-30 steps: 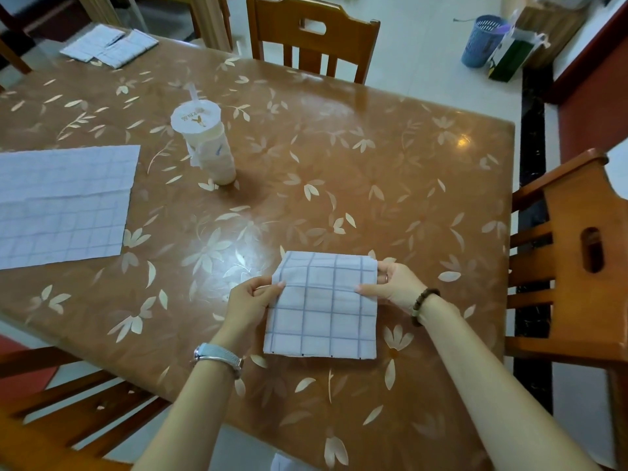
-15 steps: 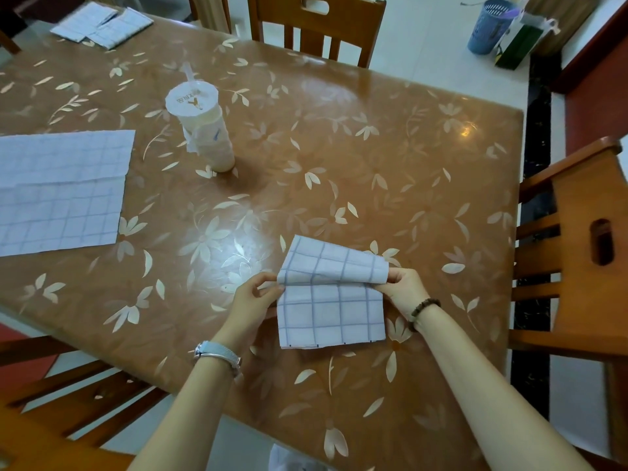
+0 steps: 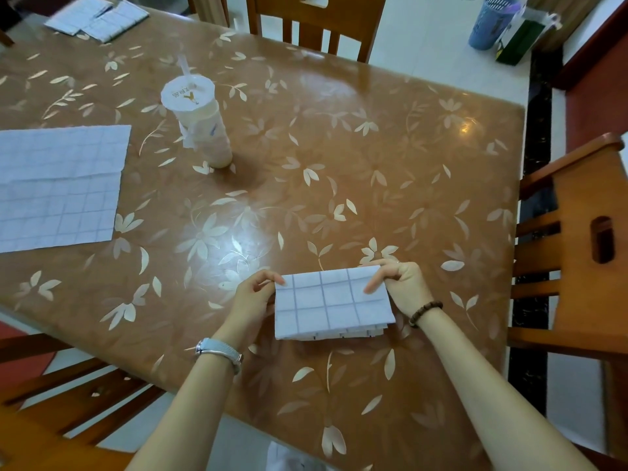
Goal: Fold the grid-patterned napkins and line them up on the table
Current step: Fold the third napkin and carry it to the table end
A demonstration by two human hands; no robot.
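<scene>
6 o'clock, near the worktop [image 3: 339, 147] edge: folded napkin [image 3: 331, 304], white with a thin grey-blue grid. Wide rectangle, pinched at both upper corners, stacked layer edges showing along its lower side. 9 o'clock: open napkin [image 3: 57, 188], same grid, spread flat, 1 crease across its middle. 11 o'clock, far corner: 2 small folded napkins [image 3: 97, 15], side by side, slightly overlapping.

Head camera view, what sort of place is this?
Probably a home dining room: a flower-patterned dining table with wooden chairs around it, and a blue wastebasket on the pale tiled floor behind.
</scene>
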